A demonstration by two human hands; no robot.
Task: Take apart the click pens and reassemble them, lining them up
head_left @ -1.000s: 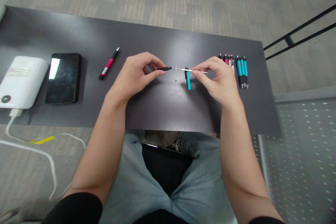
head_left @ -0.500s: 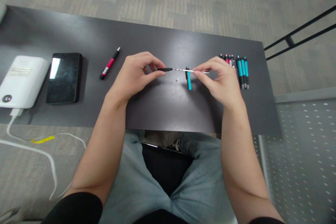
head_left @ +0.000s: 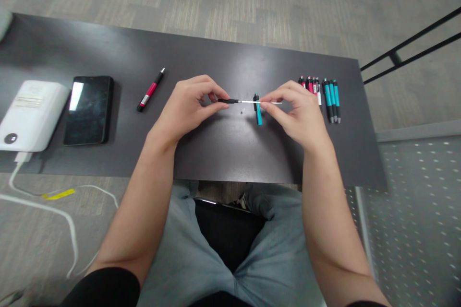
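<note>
thin white pen refill point(head_left: 252, 101) with its black tip piece point(head_left: 227, 100) is hanging just above the dark table point(head_left: 223, 153), left hand point(head_left: 187, 108) pinching the tip, right hand point(head_left: 297, 110) pinching the refill. probably risking: the tiny loose part point(head_left: 242, 110) rolling off unnoticed. counting: one teal barrel point(head_left: 258, 114) lying below, one red pen point(head_left: 150, 90) apart, about seven pens point(head_left: 320, 96) lining up.

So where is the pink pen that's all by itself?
The pink pen lies on the dark table in the head view, between the black phone and the left hand.
</note>
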